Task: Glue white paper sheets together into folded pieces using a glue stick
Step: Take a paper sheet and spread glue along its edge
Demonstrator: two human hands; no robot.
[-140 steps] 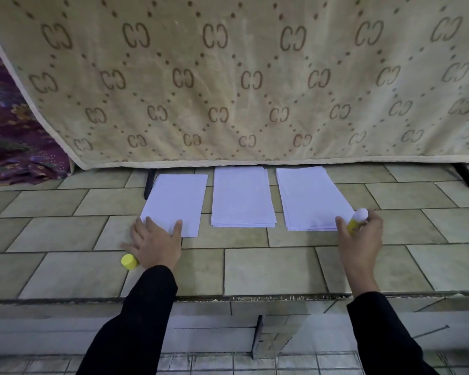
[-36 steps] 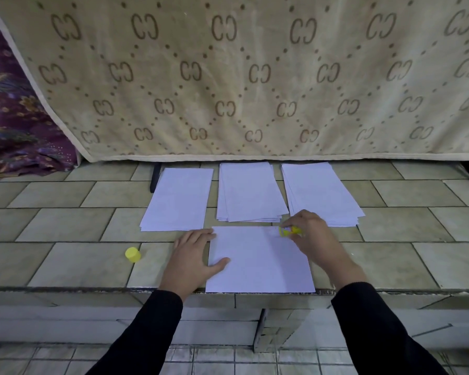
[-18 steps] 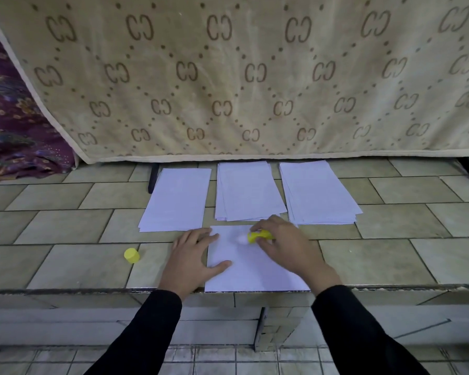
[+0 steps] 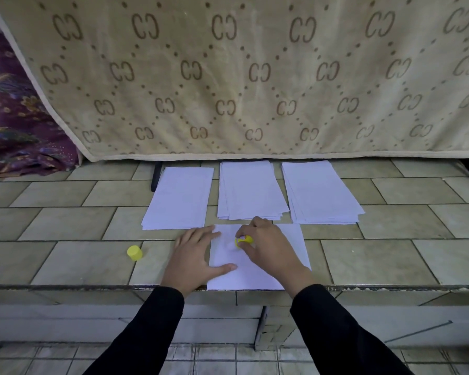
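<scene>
A single white sheet (image 4: 295,247) lies flat near the front edge of the tiled ledge. My left hand (image 4: 195,258) rests flat on its left edge, fingers spread. My right hand (image 4: 268,250) grips a yellow glue stick (image 4: 243,241), its tip down on the sheet's upper left part. The stick's yellow cap (image 4: 134,252) stands on the tiles to the left. Behind the sheet lie three groups of white paper: a left sheet (image 4: 179,197), a middle stack (image 4: 251,190) and a right stack (image 4: 321,192).
A beige patterned blanket (image 4: 241,77) hangs right behind the paper stacks. Purple floral cloth (image 4: 16,123) lies at the far left. The ledge's front edge (image 4: 92,287) drops to a lower tiled floor. Dark metal legs (image 4: 156,175) show under the blanket.
A sheet was brought down in front of the stacks. In the last second my right hand slid the glue stick leftward along the sheet's top, from its right corner toward my left hand.
</scene>
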